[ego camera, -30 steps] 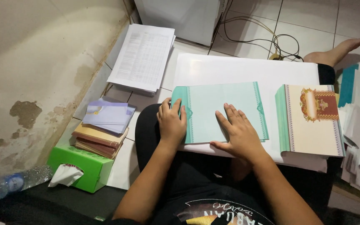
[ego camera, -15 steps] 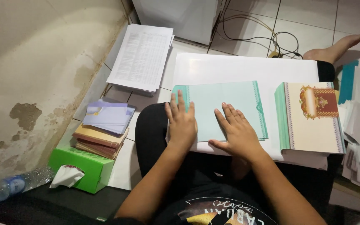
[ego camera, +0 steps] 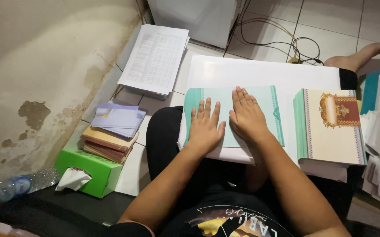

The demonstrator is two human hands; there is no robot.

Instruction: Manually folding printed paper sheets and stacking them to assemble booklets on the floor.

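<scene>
Ahead of the fingers (ego camera: 242,97): bare white surface (ego camera: 260,72), free to pass. Right of them: card stack (ego camera: 330,127) blocks. Left of them, past the surface edge: a knee (ego camera: 163,127), then open floor tile (ego camera: 133,162).

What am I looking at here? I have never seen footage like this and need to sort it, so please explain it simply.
A camera worn on a person's head looks down at their own two bare hands; there is no machine. The person sits on a tiled floor with a white board across the lap. Both the left hand and the right hand press flat on a mint-green card; neither grips anything. A stack of ornate cards lies to the right. On the floor at left are a printed sheet pile, small booklets and a green tissue box.
</scene>
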